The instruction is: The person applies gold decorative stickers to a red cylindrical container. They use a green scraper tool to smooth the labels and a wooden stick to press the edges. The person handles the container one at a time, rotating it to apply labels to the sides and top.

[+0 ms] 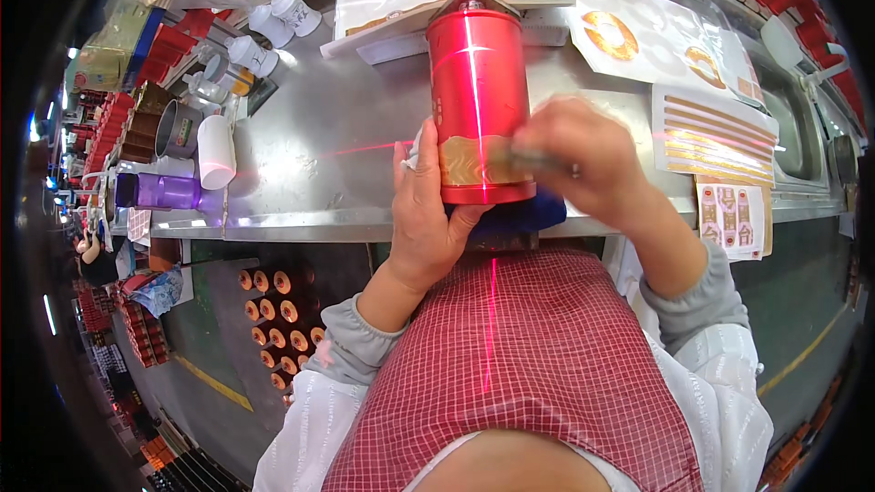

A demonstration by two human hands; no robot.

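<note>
A shiny red metal canister (478, 73) lies lengthwise in front of me on the steel bench, its far end against a dark angular fixture (475, 0). My left hand (425, 205) grips its near left side, thumb under the bottom rim, with a bit of white cloth (412, 162) by the fingers. Around the lower part of the canister runs a gold wavy decal (463, 161). My right hand (583, 153), blurred, is closed on a dark flat tool (545, 162) at the decal's right end. Blue cloth (545, 211) shows below the canister. Red laser lines cross it.
Sheets of gold decals (715, 132) lie right of the canister, with more sheets (392, 0) behind. At the left stand a purple bottle (169, 191), a white roll (217, 153) and white cups (296, 14). A sink (791, 128) is far right. Several copper-topped pieces (283, 282) stand below left.
</note>
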